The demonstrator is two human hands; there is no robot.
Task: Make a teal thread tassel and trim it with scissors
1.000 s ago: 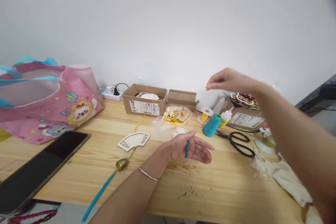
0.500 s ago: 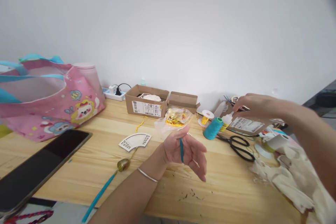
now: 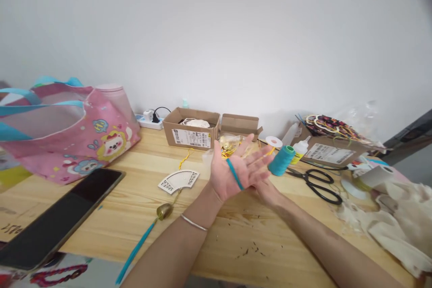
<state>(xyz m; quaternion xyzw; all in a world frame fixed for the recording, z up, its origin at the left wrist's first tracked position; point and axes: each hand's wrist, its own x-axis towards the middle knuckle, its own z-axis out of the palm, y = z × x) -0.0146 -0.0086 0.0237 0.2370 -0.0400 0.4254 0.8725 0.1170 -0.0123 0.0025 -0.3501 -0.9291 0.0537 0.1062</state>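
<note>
My left hand (image 3: 236, 171) is held palm up over the table, fingers spread. A band of teal thread (image 3: 235, 174) loops across its palm. My right hand (image 3: 268, 192) is close against the far side of the left, its fingers mostly hidden behind it. Just beyond stands a teal thread spool (image 3: 282, 160), beside a small glue bottle (image 3: 299, 150) with a yellow label. To the left lies a wooden fan-shaped ornament (image 3: 179, 181) with a brass bell (image 3: 164, 211) and a teal tassel (image 3: 137, 252) strung below.
Black-handled scissors (image 3: 317, 183) lie right of the spool, near crumpled cream cloth (image 3: 401, 216). Cardboard boxes (image 3: 189, 132) line the wall, with a bag of yellow cords (image 3: 229, 146) in front. A phone (image 3: 64, 216) and a pink bag (image 3: 81, 135) occupy the left side.
My right hand has come down from above the right-hand box to behind my left hand. The left fingers have spread and the palm has turned upward more.
</note>
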